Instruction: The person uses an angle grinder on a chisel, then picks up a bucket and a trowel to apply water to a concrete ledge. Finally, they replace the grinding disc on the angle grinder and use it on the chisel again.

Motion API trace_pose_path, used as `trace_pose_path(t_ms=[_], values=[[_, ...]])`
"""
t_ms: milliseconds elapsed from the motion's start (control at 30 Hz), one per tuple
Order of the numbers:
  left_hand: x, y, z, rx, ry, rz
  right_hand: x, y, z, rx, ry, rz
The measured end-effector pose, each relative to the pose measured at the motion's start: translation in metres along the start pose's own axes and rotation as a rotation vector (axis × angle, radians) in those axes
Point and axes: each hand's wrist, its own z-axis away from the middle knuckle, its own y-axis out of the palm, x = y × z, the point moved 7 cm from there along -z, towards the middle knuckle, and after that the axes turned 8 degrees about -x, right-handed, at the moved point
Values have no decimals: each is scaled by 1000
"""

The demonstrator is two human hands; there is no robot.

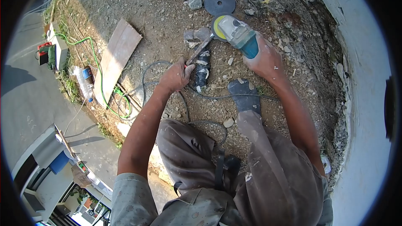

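My right hand (264, 58) is wrapped round the teal body of an angle grinder (247, 42), its yellow-faced disc (218, 27) pointing to the left. In my left hand (178, 76) is a narrow metal bar (200, 50) with a bit of red showing at the grip. The bar slants up to the right, and its far end lies right at the edge of the disc. Beyond the grinder a dark flat disc with a centre hole (220, 3) lies on the ground. Just below the bar is a dark, narrow object covered in white flakes (202, 69).
A grey cable (184, 100) loops over the dirt between my hands and legs. To the left lie a wooden board (117, 58), a green cord (93, 48) and plastic bottles (83, 81). A white wall (364, 100) runs along the right. My dark shoe (244, 94) stands below the grinder.
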Motion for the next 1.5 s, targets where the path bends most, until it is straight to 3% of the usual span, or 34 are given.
trace_pose_path(t_ms=[100, 400, 500, 700, 800, 1500], values=[[-3, -2, 4, 16, -22, 0, 1, -1, 0, 56, 109, 18], [0, -1, 1, -15, 6, 10, 5, 3, 3, 3, 16, 2], [-2, -1, 3, -12, 6, 17, 1, -4, -4, 59, 143, 50], [-4, -3, 1, -14, 10, 19, 3, 1, 3, -45, -66, 5], [-4, -3, 3, 4, -15, 11, -4, 0, -2, 142, 207, -5], [-5, 1, 6, -31, -72, -75, -11, -10, -10, 257, 243, -39]])
